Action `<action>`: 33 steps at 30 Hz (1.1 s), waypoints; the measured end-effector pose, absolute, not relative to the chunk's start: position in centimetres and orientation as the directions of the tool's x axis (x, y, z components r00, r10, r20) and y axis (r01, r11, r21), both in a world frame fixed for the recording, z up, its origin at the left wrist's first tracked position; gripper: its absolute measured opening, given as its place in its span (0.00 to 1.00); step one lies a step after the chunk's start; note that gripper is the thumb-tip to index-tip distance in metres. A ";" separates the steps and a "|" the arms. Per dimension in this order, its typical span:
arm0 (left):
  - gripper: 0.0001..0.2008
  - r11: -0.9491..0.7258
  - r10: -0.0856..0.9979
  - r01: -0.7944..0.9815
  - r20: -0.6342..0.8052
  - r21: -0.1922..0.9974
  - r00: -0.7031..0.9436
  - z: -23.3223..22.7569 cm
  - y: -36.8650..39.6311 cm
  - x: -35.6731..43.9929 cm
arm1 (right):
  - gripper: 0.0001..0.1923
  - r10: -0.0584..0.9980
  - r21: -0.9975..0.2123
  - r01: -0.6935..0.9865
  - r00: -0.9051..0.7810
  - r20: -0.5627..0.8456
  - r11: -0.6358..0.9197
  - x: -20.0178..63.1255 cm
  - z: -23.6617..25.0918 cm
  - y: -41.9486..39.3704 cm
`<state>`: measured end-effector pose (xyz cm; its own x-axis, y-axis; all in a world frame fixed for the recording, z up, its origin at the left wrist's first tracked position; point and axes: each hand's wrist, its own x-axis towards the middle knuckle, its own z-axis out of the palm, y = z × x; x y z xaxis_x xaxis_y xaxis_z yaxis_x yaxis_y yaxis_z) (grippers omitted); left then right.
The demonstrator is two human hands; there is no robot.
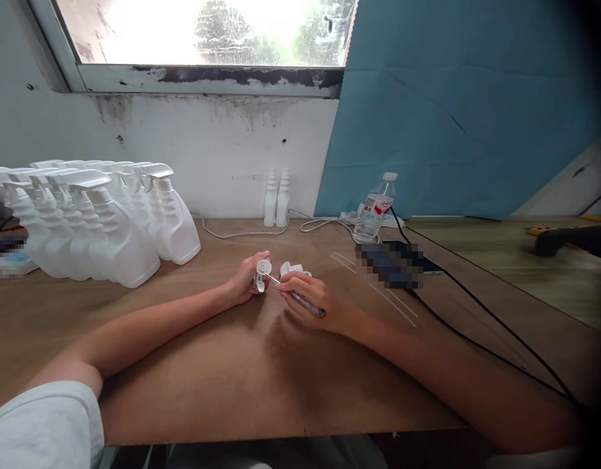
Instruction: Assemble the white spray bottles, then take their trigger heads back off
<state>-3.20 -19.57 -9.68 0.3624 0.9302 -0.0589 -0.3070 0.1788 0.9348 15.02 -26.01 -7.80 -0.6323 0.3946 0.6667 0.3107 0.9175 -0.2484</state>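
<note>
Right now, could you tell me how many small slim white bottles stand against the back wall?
2: the small white bottles stand side by side, touching, against the wall beneath the window. None seems hidden.

spray head: white plastic trigger cap, round open end facing camera, held in left hand just above bench | pen-like tool: thin, dark translucent barrel, pale tip touching cap's opening, gripped in right hand, angled down-right | second spray head: white, lying on bench just behind right hand
</note>
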 end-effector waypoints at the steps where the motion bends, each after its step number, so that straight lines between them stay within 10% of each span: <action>1: 0.20 0.177 0.933 -0.311 -0.058 0.934 0.356 -9.7 -19.6 -3.2 | 0.07 0.399 -0.240 0.328 -0.614 0.681 0.914 14.9 -7.9 -26.0; 14: 0.23 0.178 0.933 -0.322 -0.056 0.930 0.355 -9.9 -19.8 -2.8 | 0.13 0.182 0.355 0.446 -0.796 0.578 0.821 15.9 -8.0 -24.2; 18: 0.26 0.049 0.943 -0.278 0.047 0.959 0.330 -10.1 -19.4 -3.0 | 0.12 0.296 0.161 0.519 -0.685 0.666 0.840 17.1 -7.0 -24.0; 24: 0.22 -0.218 0.946 -0.011 0.214 0.976 0.244 -10.5 -17.0 -4.6 | 0.13 0.749 -0.393 0.671 -0.385 0.539 0.629 19.8 -5.2 -23.0; 33: 0.14 -0.400 0.915 0.495 0.304 0.772 0.265 -10.7 -15.9 -5.0 | 0.20 0.894 -0.565 0.697 -0.393 0.214 0.442 20.8 -5.6 -21.7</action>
<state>-4.95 -15.93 -10.75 0.2649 0.9150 0.3042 0.4946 -0.3997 0.7718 20.80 -21.73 -5.61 -0.3931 0.8941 0.2144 0.6966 0.4418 -0.5652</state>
